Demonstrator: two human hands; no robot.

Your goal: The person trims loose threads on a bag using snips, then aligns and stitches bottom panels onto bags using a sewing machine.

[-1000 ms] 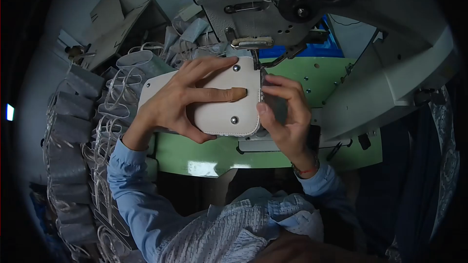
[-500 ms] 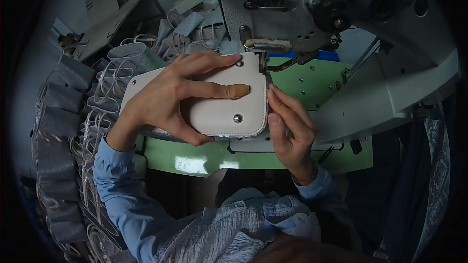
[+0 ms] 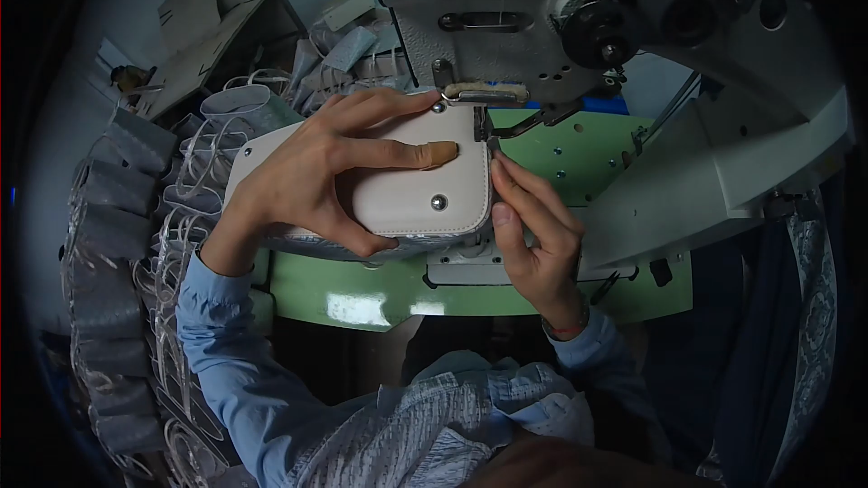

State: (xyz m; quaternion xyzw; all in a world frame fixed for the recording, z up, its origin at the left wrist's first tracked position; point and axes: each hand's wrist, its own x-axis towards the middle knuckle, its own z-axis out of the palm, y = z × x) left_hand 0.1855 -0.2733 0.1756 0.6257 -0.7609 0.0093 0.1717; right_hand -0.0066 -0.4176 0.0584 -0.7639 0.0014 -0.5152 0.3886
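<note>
A handbag (image 3: 398, 190) lies with its white, stitched-edged base upward, round metal studs on it and a greyish patterned side below. My left hand (image 3: 316, 163) rests on the base with fingers spread and thumb at the near edge; tan tape wraps one fingertip. At the right edge, my right hand (image 3: 538, 230) pinches the bag's rim between thumb and fingers. The presser foot (image 3: 481, 122) of the sewing machine (image 3: 506, 54) sits at the bag's far right corner, just beyond my right fingertips. The needle cannot be made out.
Under the bag is a green work surface (image 3: 407, 294). Several grey bags with pale handles (image 3: 113, 226) are piled along the left, beside cardboard (image 3: 212, 23). The machine's pale arm (image 3: 669, 208) takes up the right side. Small dark tweezers (image 3: 604, 287) lie near my right wrist.
The bag has turned slightly, its near edge moving away from me and showing more of the patterned side. Both hands have stayed on it. The view has shifted a little.
</note>
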